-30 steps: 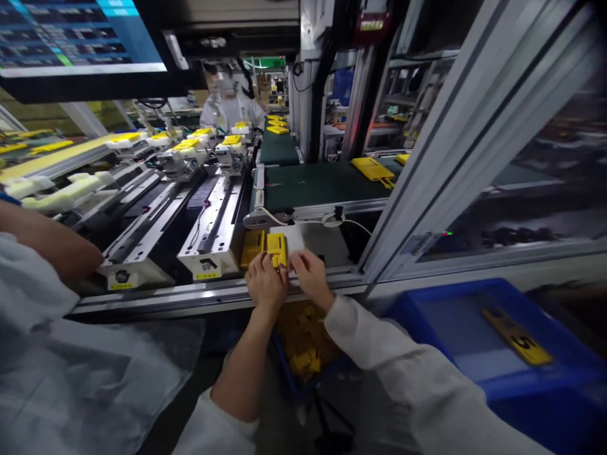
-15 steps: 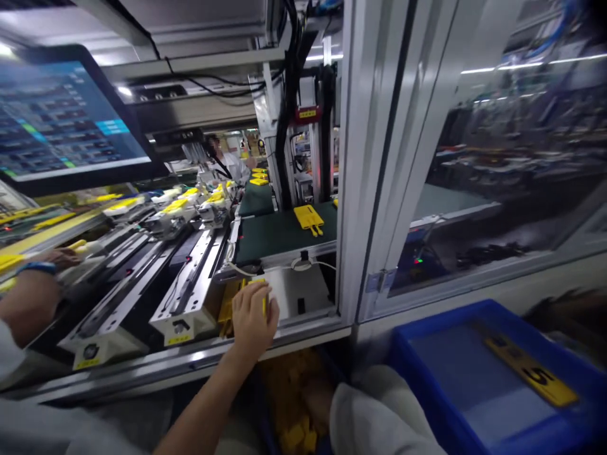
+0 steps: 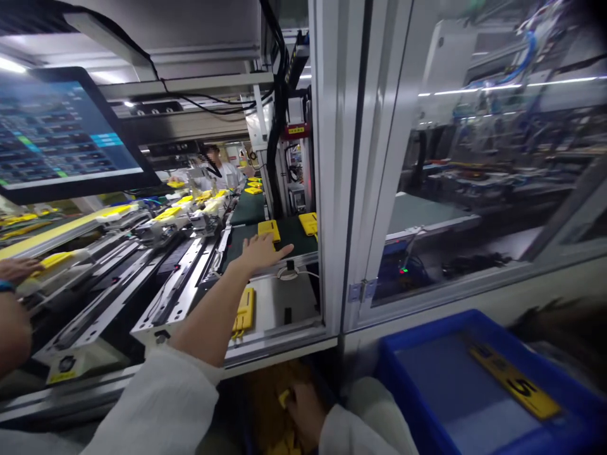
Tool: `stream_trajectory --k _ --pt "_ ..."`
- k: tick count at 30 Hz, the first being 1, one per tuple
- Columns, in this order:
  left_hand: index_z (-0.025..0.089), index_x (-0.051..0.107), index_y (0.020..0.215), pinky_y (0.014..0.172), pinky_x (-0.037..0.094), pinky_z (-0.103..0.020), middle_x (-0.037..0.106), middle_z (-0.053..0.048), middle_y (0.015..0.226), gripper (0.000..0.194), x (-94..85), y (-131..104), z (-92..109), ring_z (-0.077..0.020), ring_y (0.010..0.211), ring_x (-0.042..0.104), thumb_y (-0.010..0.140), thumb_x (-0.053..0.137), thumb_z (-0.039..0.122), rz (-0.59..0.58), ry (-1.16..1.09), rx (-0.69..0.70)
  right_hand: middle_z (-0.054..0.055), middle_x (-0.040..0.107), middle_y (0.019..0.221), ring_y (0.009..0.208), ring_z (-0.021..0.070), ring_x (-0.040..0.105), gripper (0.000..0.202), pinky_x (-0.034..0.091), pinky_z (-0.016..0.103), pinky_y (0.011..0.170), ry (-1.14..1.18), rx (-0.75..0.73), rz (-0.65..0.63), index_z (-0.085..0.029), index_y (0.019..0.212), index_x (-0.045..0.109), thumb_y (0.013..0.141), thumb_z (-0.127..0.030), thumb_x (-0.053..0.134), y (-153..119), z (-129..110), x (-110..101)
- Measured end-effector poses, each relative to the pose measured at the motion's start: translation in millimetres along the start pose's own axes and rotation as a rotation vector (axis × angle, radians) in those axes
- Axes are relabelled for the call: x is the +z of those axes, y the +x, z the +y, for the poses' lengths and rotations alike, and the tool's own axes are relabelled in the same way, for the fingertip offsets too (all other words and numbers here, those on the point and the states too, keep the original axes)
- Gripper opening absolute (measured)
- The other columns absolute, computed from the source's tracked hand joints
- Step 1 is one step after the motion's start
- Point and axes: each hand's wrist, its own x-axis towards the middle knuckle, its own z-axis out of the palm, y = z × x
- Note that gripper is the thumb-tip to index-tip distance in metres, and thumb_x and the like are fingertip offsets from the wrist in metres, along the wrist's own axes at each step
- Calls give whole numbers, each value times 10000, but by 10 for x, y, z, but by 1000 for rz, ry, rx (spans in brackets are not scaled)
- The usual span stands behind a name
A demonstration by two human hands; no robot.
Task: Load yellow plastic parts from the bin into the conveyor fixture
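Observation:
My left hand [image 3: 260, 253] is stretched out over the green conveyor belt [image 3: 289, 239], fingers apart. Its fingertips overlap the near edge of a flat yellow piece [image 3: 269, 229]; whether they touch it I cannot tell. To the right on the belt lies a similar yellow piece [image 3: 308, 223], partly cut off by the frame post. Below my left forearm, more yellow pieces [image 3: 245, 309] with short tails rest on the metal ledge. My right hand [image 3: 306, 411] is low down in a dim bin, its fingers closed on a small yellow piece [image 3: 284, 398].
A blue crate [image 3: 393, 354] with a yellow number plate [image 3: 516, 382] stands at the right. Metal rails with yellow pieces run along the left, where another person's hand [image 3: 19, 270] works. A monitor [image 3: 66, 133] hangs above. An upright aluminium post [image 3: 332, 189] borders the belt.
My left hand has moved from the pieces on the ledge forward to the belt. My right hand now shows more clearly in the bin. The view has shifted right, and the belt pieces appear farther left.

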Motion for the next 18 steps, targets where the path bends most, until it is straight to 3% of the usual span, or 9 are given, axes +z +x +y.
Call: stream_trajectory --k 3,5,7,9,11,12,13,15,18 --pt "175 525 1249 1079 199 -590 544 -172 1292 660 63 -252 -39 -373 1260 419 745 600 596 154 35 170 61 690 882 843 219 654 192 493 337 782 331 -21 84 -188 950 626 809 -243 507 -57 -247 -339" --pt "184 569 1175 1065 301 -502 593 -139 1190 431 123 -523 -11 -309 1181 500 781 623 350 284 -46 281 34 668 833 765 192 643 212 506 318 711 553 -54 87 -197 993 587 869 -332 481 -118 -465 -625" --pt "195 595 1102 1005 403 -401 622 -108 1123 299 185 -834 67 -246 1111 553 808 545 175 425 -233 317 32 668 884 826 177 630 222 496 307 774 561 -136 150 -204 1014 602 858 -354 554 -194 -714 -924" --pt "208 598 1067 951 457 -356 642 -81 1094 258 240 -1158 181 -215 1052 591 822 535 157 594 -504 235 48 667 1018 928 179 621 296 485 311 845 543 -238 262 -218 1085 604 818 -342 639 -276 -980 -1202" --pt "213 583 1074 912 493 -352 657 -64 1070 251 285 -1472 310 -208 1000 623 826 596 244 751 -864 53 24 682 910 829 168 639 340 511 298 769 547 -326 342 -235 1098 587 787 -323 694 -353 -1254 -1436" --pt "208 576 1079 876 515 -350 664 -63 1052 274 306 -1620 371 -208 966 640 824 620 298 773 -1065 -53 12 683 857 784 159 642 283 517 281 728 519 -367 382 -237 1039 605 784 -311 703 -386 -1392 -1533" --pt "200 571 1083 834 535 -346 672 -65 1030 306 329 -1760 426 -209 932 655 822 633 345 740 -1260 -148 6 684 830 757 151 642 212 517 265 694 463 -416 424 -238 975 625 788 -301 702 -413 -1528 -1615" --pt "180 572 1094 762 557 -337 687 -77 1001 362 377 -2012 507 -214 873 676 815 646 398 549 -1559 -276 18 694 879 790 147 646 106 513 251 691 277 -529 449 -239 919 663 821 -280 669 -442 -1785 -1733" --pt "158 594 1107 734 562 -330 702 -91 990 420 447 -2305 547 -226 852 684 778 693 399 298 -1710 -351 29 700 922 823 145 643 97 508 257 715 -22 -680 366 -236 926 687 863 -255 617 -431 -2085 -1785"
